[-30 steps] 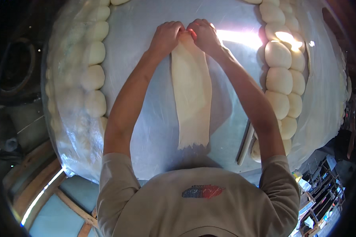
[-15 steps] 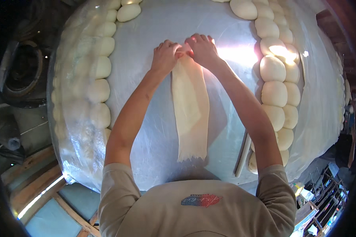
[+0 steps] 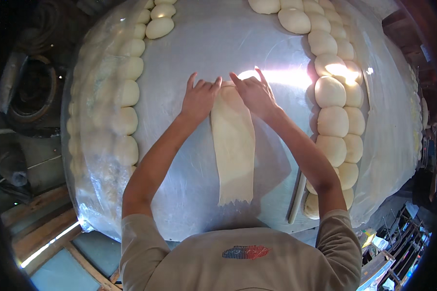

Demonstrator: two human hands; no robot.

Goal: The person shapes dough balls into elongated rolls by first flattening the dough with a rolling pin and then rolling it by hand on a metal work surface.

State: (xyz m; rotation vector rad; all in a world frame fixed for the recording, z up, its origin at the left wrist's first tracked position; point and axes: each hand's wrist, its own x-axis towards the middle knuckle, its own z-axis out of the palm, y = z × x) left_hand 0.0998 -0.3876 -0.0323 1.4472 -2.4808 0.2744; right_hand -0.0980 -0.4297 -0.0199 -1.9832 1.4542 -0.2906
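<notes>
Dough strip lies lengthwise on the grey table, ragged end near. Left hand and right hand, fingers partly curled, contact its far end; grip cannot be determined. Dough balls flank it.

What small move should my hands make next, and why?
Perhaps roll the far end of the dough strip slightly toward you: your left hand and right hand are both at that end, and the rest lies flat on the table.
</notes>
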